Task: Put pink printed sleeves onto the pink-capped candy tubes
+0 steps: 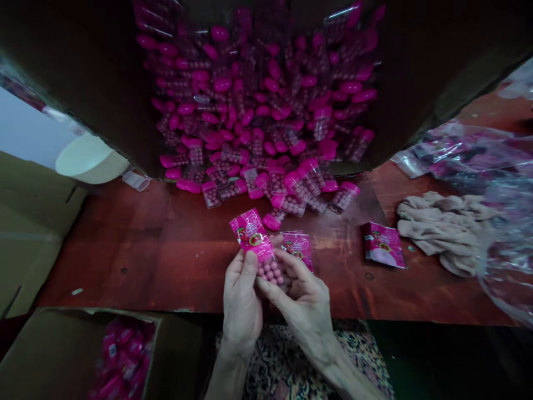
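Note:
My left hand (242,294) and my right hand (300,294) meet over the near edge of a red wooden table (166,261). Together they pinch a small clear container of pink candy balls (270,272) with a pink printed label (251,233) at its top. A second pink label (298,247) shows behind my right fingers. Just beyond, a big pile of clear candy containers with magenta caps (258,122) spills from a tipped cardboard box (95,83) onto the table.
A small stack of pink labels (383,244) lies to the right, beside a crumpled beige cloth (447,228) and clear plastic bags (491,166). A cardboard box (62,355) at lower left holds pink packed items. A white bowl (89,158) sits at far left.

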`<action>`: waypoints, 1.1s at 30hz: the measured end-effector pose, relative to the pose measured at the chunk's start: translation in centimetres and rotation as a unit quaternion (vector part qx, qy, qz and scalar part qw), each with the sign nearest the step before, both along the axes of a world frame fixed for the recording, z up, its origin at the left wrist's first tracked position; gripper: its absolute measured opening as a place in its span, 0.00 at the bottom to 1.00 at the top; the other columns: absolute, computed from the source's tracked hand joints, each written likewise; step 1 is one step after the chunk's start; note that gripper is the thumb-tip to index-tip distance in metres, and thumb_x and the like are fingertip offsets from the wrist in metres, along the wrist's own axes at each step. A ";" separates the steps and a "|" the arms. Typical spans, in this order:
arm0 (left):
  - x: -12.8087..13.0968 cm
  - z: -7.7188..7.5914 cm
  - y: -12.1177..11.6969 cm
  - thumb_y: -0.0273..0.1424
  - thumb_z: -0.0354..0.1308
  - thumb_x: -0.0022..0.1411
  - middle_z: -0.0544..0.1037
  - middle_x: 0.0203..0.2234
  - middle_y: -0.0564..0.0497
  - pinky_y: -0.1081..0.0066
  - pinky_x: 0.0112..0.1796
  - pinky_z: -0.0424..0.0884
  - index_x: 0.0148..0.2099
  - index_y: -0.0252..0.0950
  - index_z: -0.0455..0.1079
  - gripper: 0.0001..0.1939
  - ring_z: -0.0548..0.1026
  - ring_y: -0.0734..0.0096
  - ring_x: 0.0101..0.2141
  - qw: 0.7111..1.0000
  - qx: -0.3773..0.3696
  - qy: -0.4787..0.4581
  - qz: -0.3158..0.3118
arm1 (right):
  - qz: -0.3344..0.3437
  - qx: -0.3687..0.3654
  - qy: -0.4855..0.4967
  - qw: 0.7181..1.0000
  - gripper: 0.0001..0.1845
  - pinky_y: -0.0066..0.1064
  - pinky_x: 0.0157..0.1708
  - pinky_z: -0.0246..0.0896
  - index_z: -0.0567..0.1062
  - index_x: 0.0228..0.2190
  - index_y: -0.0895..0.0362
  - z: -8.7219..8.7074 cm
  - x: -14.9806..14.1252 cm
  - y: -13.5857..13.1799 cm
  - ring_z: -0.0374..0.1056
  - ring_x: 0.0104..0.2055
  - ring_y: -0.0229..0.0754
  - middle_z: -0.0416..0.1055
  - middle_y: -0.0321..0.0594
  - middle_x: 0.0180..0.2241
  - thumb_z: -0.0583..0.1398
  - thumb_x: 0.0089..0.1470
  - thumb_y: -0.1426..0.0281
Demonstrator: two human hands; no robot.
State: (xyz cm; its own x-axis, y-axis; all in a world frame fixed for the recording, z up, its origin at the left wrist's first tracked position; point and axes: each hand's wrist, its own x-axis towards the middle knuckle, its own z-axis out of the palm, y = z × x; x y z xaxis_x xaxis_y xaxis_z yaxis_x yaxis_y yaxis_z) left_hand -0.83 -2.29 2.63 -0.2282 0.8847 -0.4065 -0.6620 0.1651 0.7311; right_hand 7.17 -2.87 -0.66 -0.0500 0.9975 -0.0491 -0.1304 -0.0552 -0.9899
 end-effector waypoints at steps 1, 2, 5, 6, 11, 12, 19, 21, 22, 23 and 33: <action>-0.2 -0.1 0.1 0.34 0.53 0.60 0.79 0.39 0.44 0.65 0.43 0.70 0.43 0.34 0.74 0.13 0.75 0.63 0.41 1.000 -0.003 0.006 0.002 | 0.005 -0.017 0.013 1.000 0.19 0.30 0.32 0.74 0.74 0.42 0.53 0.1 -0.1 0.0 0.75 0.32 0.39 0.78 0.38 0.33 0.65 0.45 0.73; -0.2 -0.2 0.0 0.34 0.54 0.60 0.79 0.38 0.44 0.66 0.42 0.70 0.43 0.35 0.74 0.12 0.76 0.63 0.40 1.000 -0.007 0.015 0.001 | 0.011 -0.031 0.015 0.999 0.16 0.29 0.31 0.73 0.74 0.40 0.53 0.3 -0.1 -0.1 0.74 0.31 0.39 0.77 0.37 0.31 0.65 0.45 0.72; 0.0 -0.4 -0.4 0.34 0.55 0.59 0.80 0.36 0.45 0.67 0.41 0.71 0.43 0.36 0.74 0.12 0.76 0.64 0.38 0.999 -0.017 0.050 -0.013 | 0.019 -0.032 -0.041 0.998 0.10 0.27 0.28 0.71 0.76 0.36 0.54 0.8 0.2 -0.3 0.72 0.28 0.37 0.76 0.36 0.28 0.63 0.47 0.70; 0.2 -0.5 -0.6 0.34 0.55 0.59 0.80 0.36 0.45 0.67 0.40 0.71 0.43 0.36 0.74 0.12 0.76 0.64 0.38 0.998 -0.019 0.059 -0.023 | 0.013 -0.019 -0.072 0.997 0.09 0.26 0.28 0.70 0.76 0.35 0.55 1.0 0.3 -0.4 0.72 0.27 0.37 0.75 0.36 0.28 0.63 0.48 0.70; 1.1 -0.6 -1.3 0.32 0.55 0.59 0.79 0.39 0.44 0.68 0.41 0.70 0.44 0.35 0.74 0.12 0.75 0.64 0.41 0.997 -0.011 0.050 -0.060 | -0.004 0.027 -0.185 0.982 0.10 0.28 0.28 0.69 0.76 0.36 0.56 1.6 1.2 -0.4 0.71 0.27 0.39 0.74 0.38 0.28 0.61 0.49 0.72; 1.2 -0.5 -1.3 0.31 0.55 0.59 0.79 0.39 0.44 0.68 0.42 0.70 0.44 0.35 0.74 0.12 0.75 0.64 0.41 0.998 -0.011 0.039 -0.058 | -0.002 0.023 -0.188 0.982 0.10 0.29 0.28 0.69 0.76 0.36 0.56 1.6 1.3 -0.4 0.71 0.28 0.39 0.75 0.38 0.28 0.61 0.49 0.72; 0.3 0.3 -0.6 0.32 0.57 0.58 0.80 0.35 0.43 0.66 0.40 0.71 0.40 0.33 0.75 0.10 0.77 0.64 0.37 0.999 -0.033 -0.024 -0.001 | 0.023 -0.006 -0.062 0.998 0.16 0.29 0.30 0.73 0.75 0.38 0.54 1.7 1.2 -0.1 0.74 0.28 0.40 0.77 0.36 0.31 0.66 0.43 0.73; -0.1 0.5 -0.4 0.33 0.57 0.58 0.80 0.34 0.43 0.66 0.38 0.72 0.39 0.32 0.75 0.11 0.77 0.65 0.34 0.998 -0.053 -0.028 0.012 | 0.031 0.036 -0.082 0.995 0.17 0.28 0.31 0.73 0.75 0.40 0.53 1.9 1.1 -0.2 0.75 0.29 0.39 0.78 0.35 0.32 0.64 0.45 0.75; -0.1 0.5 -0.4 0.34 0.57 0.57 0.80 0.33 0.43 0.66 0.38 0.72 0.38 0.32 0.75 0.11 0.77 0.66 0.33 0.998 -0.059 -0.028 0.016 | 0.029 0.064 -0.098 0.993 0.16 0.27 0.32 0.73 0.75 0.40 0.53 2.0 1.0 -0.4 0.75 0.30 0.39 0.78 0.35 0.32 0.63 0.47 0.76; -0.1 0.6 -0.4 0.34 0.57 0.57 0.80 0.33 0.43 0.67 0.37 0.72 0.38 0.32 0.75 0.11 0.77 0.66 0.32 0.998 -0.061 -0.028 0.019 | 0.021 0.093 -0.114 0.989 0.16 0.26 0.33 0.73 0.75 0.40 0.53 2.2 1.0 -0.5 0.75 0.31 0.38 0.78 0.35 0.33 0.62 0.48 0.76; 0.2 0.1 -1.0 0.36 0.55 0.59 0.79 0.37 0.44 0.81 0.20 0.64 0.38 0.35 0.75 0.12 0.73 0.78 0.25 0.998 -0.029 -0.059 0.018 | 0.055 0.033 -0.130 0.989 0.10 0.25 0.28 0.70 0.73 0.40 0.58 2.0 1.2 -0.1 0.72 0.27 0.37 0.76 0.37 0.28 0.56 0.55 0.72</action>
State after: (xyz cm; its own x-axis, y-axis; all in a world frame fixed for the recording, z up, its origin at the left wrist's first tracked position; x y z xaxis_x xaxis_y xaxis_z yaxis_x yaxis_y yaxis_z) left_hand -0.66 -3.27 2.69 -0.2069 0.8513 -0.4821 -0.7492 0.1790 0.6377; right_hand 8.41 -2.96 1.35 -0.1533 0.9881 -0.0092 0.1317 0.0112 -0.9912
